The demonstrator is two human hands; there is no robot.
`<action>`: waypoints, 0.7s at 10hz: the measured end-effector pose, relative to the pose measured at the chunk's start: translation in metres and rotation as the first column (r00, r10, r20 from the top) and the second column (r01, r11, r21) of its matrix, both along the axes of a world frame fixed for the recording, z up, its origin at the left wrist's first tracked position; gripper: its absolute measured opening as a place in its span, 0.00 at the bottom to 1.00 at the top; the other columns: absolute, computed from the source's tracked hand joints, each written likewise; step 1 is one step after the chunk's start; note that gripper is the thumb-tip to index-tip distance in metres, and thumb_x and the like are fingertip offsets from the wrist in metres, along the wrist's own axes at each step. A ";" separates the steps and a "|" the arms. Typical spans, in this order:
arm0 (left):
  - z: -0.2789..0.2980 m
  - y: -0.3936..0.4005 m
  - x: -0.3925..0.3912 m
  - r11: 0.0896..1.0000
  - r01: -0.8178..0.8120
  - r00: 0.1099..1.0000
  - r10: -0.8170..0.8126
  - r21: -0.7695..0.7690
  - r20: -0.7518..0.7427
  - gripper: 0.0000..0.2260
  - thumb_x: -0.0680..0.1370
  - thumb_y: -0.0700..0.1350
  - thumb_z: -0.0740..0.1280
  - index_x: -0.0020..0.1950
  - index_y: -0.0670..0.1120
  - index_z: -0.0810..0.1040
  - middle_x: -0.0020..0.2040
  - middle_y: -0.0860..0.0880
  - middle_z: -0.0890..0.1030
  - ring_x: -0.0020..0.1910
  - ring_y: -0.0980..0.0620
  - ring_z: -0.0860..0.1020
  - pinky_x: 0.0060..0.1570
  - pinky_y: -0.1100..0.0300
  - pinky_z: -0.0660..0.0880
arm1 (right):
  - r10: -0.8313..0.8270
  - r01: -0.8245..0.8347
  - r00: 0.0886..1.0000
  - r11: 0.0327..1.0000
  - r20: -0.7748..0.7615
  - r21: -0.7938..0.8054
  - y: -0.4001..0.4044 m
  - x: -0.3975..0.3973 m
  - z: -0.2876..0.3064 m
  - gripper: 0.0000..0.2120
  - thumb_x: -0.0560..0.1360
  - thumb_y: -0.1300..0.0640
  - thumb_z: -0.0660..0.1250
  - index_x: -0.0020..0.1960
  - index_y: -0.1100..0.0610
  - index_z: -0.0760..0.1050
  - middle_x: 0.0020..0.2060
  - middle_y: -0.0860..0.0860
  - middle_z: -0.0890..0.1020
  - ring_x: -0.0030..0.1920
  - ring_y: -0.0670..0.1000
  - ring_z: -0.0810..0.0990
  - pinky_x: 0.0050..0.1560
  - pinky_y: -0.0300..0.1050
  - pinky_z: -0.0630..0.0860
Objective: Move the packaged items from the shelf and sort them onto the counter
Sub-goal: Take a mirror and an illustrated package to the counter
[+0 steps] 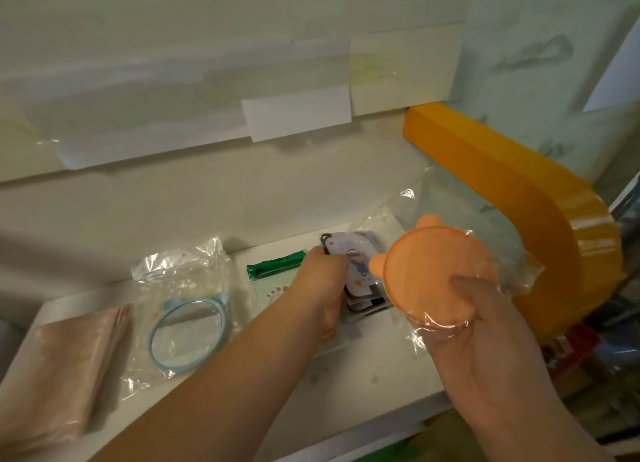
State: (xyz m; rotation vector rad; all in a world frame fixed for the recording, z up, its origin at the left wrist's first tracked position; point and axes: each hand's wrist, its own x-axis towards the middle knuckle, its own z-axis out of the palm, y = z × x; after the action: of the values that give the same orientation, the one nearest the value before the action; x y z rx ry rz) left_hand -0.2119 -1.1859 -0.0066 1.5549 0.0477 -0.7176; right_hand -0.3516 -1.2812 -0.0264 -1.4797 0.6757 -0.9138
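Here, the right hand (485, 326) holds the bagged orange mirror (438, 274) clear of the white worktop (363, 385), while the left hand (323, 281) grips the printed packet (360, 267) beside it, probably to group like items; the blue mirror (188, 333) lies left.

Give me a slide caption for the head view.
Right hand holds bagged orange mirror; left hand grips card packet.

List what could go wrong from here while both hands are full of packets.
1. The right hand holds the orange bear-eared mirror through loose, slick plastic wrap, so it might slide out and drop.
2. The left hand grips a stack of cartoon-print packets; the lower ones could slip free.
3. The left forearm passes close by the blue mirror and could nudge it along the white surface.
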 end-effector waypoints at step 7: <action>0.026 0.239 -0.013 0.766 -0.325 0.714 -0.185 0.554 0.675 0.20 0.82 0.42 0.62 0.73 0.52 0.71 0.68 0.52 0.76 0.67 0.50 0.74 0.68 0.57 0.69 | 0.403 -0.639 0.766 0.397 -0.500 -0.658 0.140 0.075 0.020 0.36 0.76 0.64 0.64 0.78 0.46 0.54 0.77 0.45 0.63 0.76 0.46 0.61 0.75 0.43 0.58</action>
State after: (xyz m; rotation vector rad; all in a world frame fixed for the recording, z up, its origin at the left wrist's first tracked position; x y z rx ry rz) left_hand -0.2249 -0.9473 0.0195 2.4091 -0.2396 0.0491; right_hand -0.2763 -1.1411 -0.0066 -2.4973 -0.1584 -0.4896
